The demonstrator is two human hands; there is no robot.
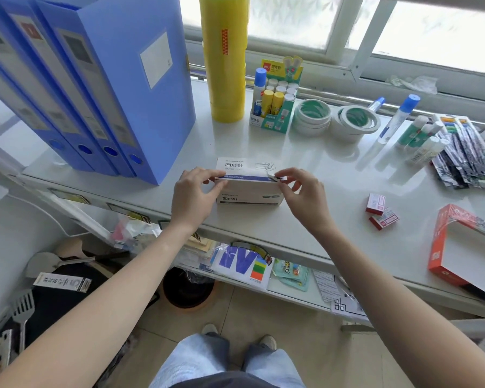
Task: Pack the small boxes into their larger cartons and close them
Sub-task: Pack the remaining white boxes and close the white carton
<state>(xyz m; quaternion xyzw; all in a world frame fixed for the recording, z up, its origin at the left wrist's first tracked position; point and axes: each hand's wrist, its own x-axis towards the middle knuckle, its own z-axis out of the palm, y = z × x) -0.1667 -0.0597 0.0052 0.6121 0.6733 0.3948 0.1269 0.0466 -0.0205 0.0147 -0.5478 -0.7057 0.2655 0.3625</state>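
Note:
A white paper-clip carton (248, 196) with a blue stripe stands near the front edge of the white table (333, 191). Its lid flap (242, 167) is raised behind the opening. My left hand (195, 196) pinches the carton's top left edge. My right hand (300, 193) pinches the top right corner. What lies inside the carton is hidden. Two small red boxes (380, 210) lie loose on the table to the right. A larger red carton (464, 243) lies open at the right edge.
Blue file boxes (101, 88) stand at the back left, beside a yellow stack of tape rolls (226, 57). A glue-stick display box (276, 98), white tape rolls (333, 119), glue bottles (398, 119) and pen packs (464, 152) fill the back right. A lower shelf (291, 292) holds packets.

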